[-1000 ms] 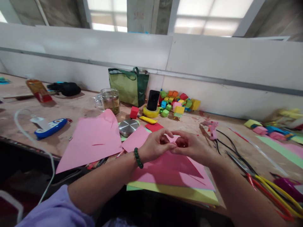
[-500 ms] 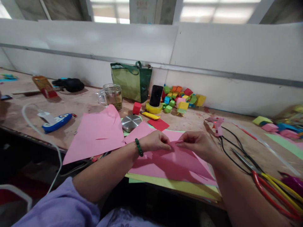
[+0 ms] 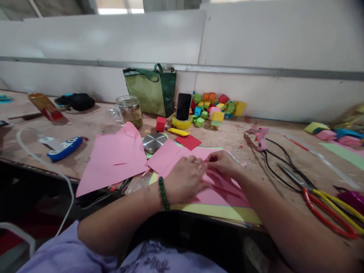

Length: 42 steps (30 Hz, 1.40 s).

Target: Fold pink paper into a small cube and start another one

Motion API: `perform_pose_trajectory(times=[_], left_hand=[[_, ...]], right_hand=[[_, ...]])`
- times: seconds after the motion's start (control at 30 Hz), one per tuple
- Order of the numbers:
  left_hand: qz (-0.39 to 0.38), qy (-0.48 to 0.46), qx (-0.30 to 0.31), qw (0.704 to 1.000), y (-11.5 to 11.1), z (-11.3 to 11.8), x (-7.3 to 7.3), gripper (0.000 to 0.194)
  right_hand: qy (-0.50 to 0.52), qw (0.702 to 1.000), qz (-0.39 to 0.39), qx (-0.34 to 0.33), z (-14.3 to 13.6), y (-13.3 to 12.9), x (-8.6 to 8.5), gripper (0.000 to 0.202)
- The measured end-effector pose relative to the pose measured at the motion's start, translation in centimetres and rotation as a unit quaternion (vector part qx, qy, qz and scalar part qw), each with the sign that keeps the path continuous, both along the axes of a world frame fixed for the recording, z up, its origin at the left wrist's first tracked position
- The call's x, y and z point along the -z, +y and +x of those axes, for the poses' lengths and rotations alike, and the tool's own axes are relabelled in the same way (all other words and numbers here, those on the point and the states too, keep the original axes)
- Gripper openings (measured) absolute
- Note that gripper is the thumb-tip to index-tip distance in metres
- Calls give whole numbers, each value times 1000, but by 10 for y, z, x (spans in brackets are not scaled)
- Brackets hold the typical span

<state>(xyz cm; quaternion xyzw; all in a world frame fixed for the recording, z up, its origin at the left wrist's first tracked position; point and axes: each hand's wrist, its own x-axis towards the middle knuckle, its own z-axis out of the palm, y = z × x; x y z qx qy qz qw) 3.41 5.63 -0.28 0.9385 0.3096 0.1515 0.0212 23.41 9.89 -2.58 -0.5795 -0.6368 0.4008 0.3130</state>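
Note:
A pink sheet (image 3: pixel 204 196) lies over yellow paper (image 3: pixel 227 212) at the table's front edge, and part of it is folded up under my hands. My left hand (image 3: pixel 186 178), with a green bead bracelet at the wrist, rests palm down on the pink paper, its fingers partly spread and slightly blurred. Just right of it, my right hand (image 3: pixel 223 163) pinches the pink sheet between thumb and fingers. The two hands touch or nearly touch. Another pink sheet (image 3: pixel 113 159) with a small slit lies to the left.
Behind the papers are a round metal lid (image 3: pixel 155 142), a yellow cutter (image 3: pixel 178 132), a glass mug (image 3: pixel 129 112), a phone (image 3: pixel 183 107) and paper cubes (image 3: pixel 217 116). At the right lie a pink glue gun (image 3: pixel 259 137) with its cable and large scissors (image 3: pixel 327 212).
My left hand has gone from pinching the sheet to lying flatter over it. My right hand has moved slightly left and up. The view has shifted a little.

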Motion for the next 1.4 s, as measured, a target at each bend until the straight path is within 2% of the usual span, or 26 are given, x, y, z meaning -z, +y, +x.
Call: perform_pose_trajectory(times=[0.07,0.17,0.3,0.5,0.57,0.67,0.7,0.73,0.77,0.83,0.93,1.07,1.2,1.27,1.4], left_hand=[[15,18,42,999,-17,8,9,68],[7,18,41,999,-30,14,23,87],[4,-3,36,999,-35,12,35,91],[13,-19,2,1000,-44,7,39,99],[8,-26,-12,1000,-45,6,39,100],[-3,-36,-12,999,-44,4,38,99],[-8,-41,-9,999,-43,4,37,98],[-14,-45,-7,999,-43,3,37,98],[-21,-50,-6,999,-43,3,37,98],[-30,-60,-5,998,-43,2,37,99],[-42,-75,-1,996,-44,2,38,99],[-31,-69,2,997,-45,3,39,96],[-7,-39,0,999,-47,1,38,101],[-2,-27,-23,999,-49,-3,36,101],[-2,-15,-109,994,-51,-18,33,96]], right_hand=[[-1,1000,6,0,-1,0,3,14],[-6,1000,13,5,-1,-1,3,14],[-10,1000,14,13,1,-2,5,16],[-18,1000,13,-2,2,3,13,18],[-25,1000,15,-6,3,2,7,18],[-66,995,67,17,4,-13,-16,26],[-126,981,142,26,4,-22,-24,27],[-182,961,208,9,4,-32,-32,23],[-226,942,246,-41,3,-43,-38,21],[-300,913,247,-122,0,-66,-42,27],[-371,873,255,-190,-6,-92,-32,29],[-453,829,272,-185,-14,-107,-15,25],[-505,780,324,-181,-19,-112,-7,21],[-506,772,340,-182,-18,-114,-5,20],[-491,778,354,-170,-15,-118,-3,25]])
